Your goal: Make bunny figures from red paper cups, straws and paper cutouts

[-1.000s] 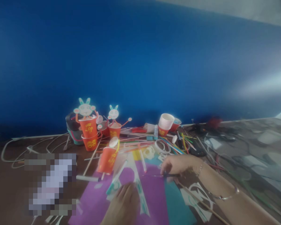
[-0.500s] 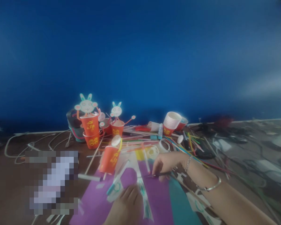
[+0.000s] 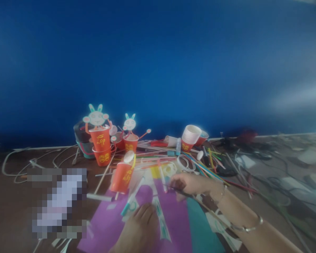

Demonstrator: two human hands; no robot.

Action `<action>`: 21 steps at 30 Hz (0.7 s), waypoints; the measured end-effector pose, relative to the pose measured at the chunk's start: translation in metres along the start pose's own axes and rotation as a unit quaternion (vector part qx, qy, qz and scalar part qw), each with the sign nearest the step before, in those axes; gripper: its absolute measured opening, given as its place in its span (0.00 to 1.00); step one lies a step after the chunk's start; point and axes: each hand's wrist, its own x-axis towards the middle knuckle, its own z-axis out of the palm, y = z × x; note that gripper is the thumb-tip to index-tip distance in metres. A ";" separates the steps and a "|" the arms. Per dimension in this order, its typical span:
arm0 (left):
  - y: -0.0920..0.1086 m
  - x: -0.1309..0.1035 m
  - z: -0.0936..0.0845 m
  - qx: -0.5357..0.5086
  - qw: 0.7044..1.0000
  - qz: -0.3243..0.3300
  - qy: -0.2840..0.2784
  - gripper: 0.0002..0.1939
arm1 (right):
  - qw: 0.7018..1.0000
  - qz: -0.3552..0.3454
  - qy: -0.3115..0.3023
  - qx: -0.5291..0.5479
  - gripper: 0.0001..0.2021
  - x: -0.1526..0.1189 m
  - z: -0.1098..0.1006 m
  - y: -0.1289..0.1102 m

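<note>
My left hand (image 3: 140,226) lies flat on the purple paper (image 3: 176,218), next to a white strip with green-outlined shapes (image 3: 162,219). Over the paper's right part, my right hand (image 3: 188,184) is closed around a thin dark tool (image 3: 183,192); blur hides its exact form. Between the hands and the cups rests a white marker with a blue end (image 3: 133,198). A red paper cup (image 3: 122,178) with a white disc on top stands at the paper's upper left. A pale stick (image 3: 162,175) lies near my right fingertips.
Behind stand stacked red cups with a paper rabbit (image 3: 97,117), a smaller rabbit cup (image 3: 131,142) and a stack of paper cups (image 3: 191,138). Coloured sticks (image 3: 152,160) and a tape roll (image 3: 185,163) lie across the middle. Cables (image 3: 268,182) spread at right.
My right wrist and forearm have shifted to the right, and the dark tool tilts more. My left hand stays on the paper. The view has moved slightly.
</note>
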 end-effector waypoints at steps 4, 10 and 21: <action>0.001 0.003 -0.005 -0.005 1.000 0.018 0.024 0.11 | 0.984 -0.055 0.167 -0.024 0.14 0.006 0.049 -0.005; -0.001 0.003 -0.007 -0.085 0.996 -0.017 0.010 0.16 | 0.920 -0.055 0.297 -0.251 0.16 0.011 0.087 -0.024; -0.012 0.009 -0.015 -0.036 0.990 -0.128 0.040 0.11 | 0.961 -0.031 0.267 -0.061 0.14 0.013 0.055 -0.014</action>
